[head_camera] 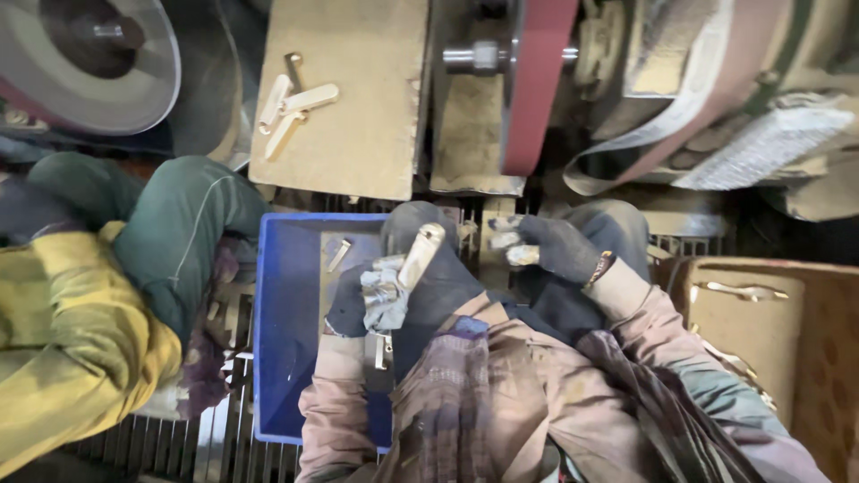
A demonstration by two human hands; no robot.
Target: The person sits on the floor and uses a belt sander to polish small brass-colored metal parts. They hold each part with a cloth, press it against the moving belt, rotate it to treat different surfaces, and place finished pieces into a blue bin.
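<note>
Left hand: gloved, fingers closed around the lower end of a brass rod, which juts up and to the right out of the fist.
Right hand: gloved, fingertips pinched on a small pale piece, just right of the rod's tip.
Below: blue tray with one loose brass piece.
Beyond: wooden board carrying several brass rods; sanding belt beside it.

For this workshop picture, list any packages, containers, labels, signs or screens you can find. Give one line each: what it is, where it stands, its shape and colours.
Blue plastic tray: rectangular, shallow, under the left hand, which grips a brass handle.
Brown box: at the right edge, open-topped, brass piece inside.
Labels, signs, screens: none visible.
</note>
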